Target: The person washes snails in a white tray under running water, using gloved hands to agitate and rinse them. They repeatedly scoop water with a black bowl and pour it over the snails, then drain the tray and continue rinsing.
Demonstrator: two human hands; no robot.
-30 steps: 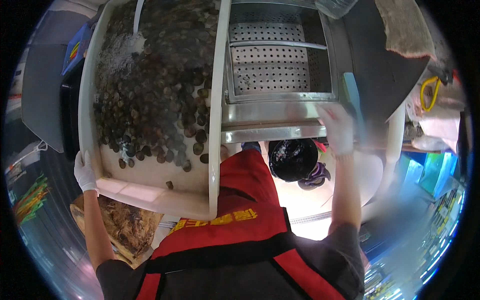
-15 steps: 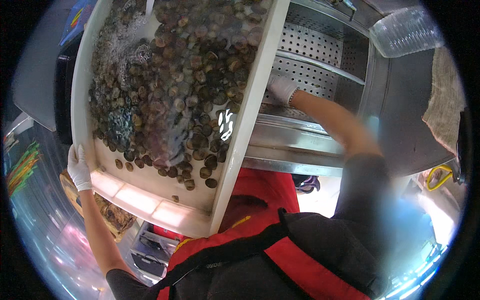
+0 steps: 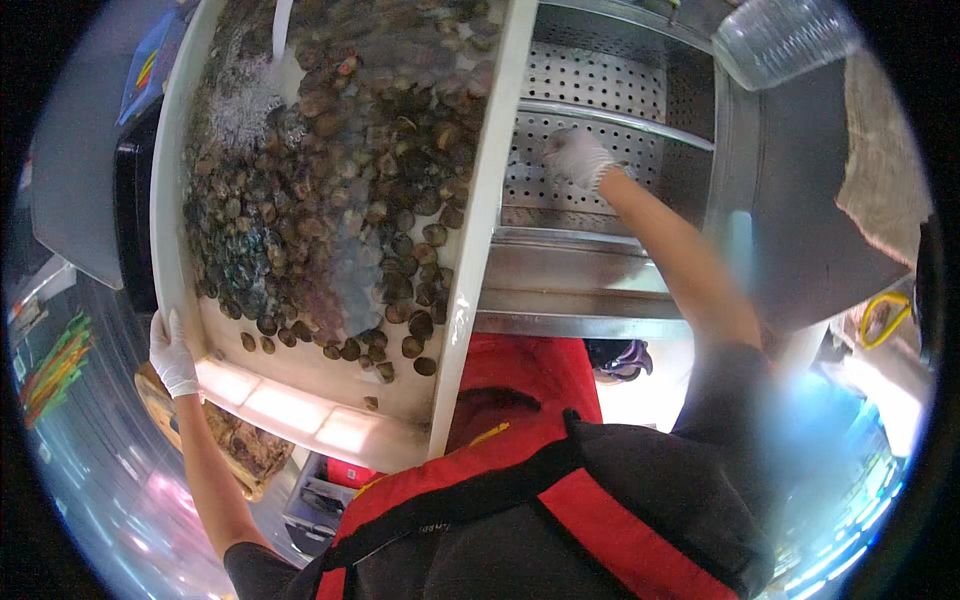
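Observation:
A large white tub (image 3: 476, 260) holds water and a thick spread of clams (image 3: 320, 190), round and brown to dark. A stream of water (image 3: 281, 28) runs into it at the far left. At the tub's near left corner, my gloved left hand (image 3: 173, 356) grips the rim. My right hand (image 3: 580, 160), in a white glove too, is over the perforated floor of a steel sink (image 3: 630, 165), right of the tub. Its fingers are curled in, and whatever they may hold is hidden.
A metal bar (image 3: 620, 124) crosses the sink. Beyond its right edge are a clear plastic container (image 3: 787, 42) and a rough brown cloth (image 3: 880, 170). A black box edge (image 3: 135, 205) stands against the tub's left side. Below the left hand lies a brown wooden block (image 3: 240, 448).
My right hand has come away from the tub's wall, to the right over the sink floor, and shows more fully. My left hand keeps its place on the rim. The view has shifted slightly.

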